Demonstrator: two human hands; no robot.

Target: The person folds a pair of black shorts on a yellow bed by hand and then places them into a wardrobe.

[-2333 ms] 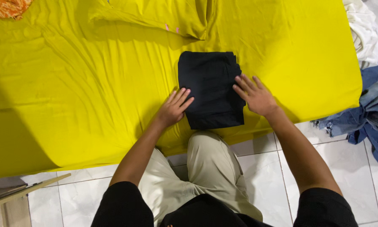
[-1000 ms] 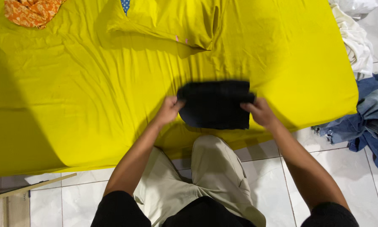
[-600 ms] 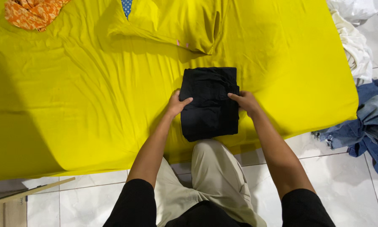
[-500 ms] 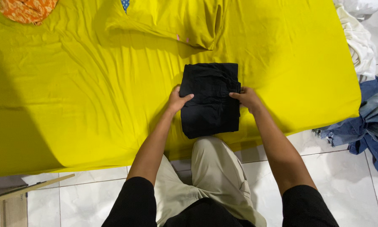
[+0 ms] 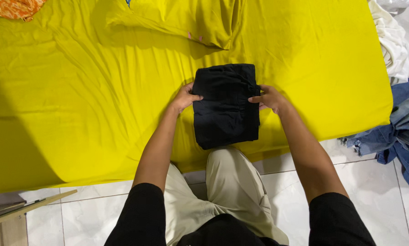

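Note:
A folded black garment lies as a compact rectangle on the yellow sheet, near its front edge. My left hand grips the garment's left side, thumb on top. At the opposite side my right hand pinches the right edge, fingers curled around the folded layers. Both hands hold the bundle at about mid-height.
A yellow pillow lies at the back of the sheet, an orange patterned cloth at the far left corner. On the tiled floor to the right are white cloth and blue denim clothes. A wooden board sits at lower left.
Over the last seconds the black garment was lifted, folded once more and set down; since half a second ago my hands slid slightly up its sides and still grip it.

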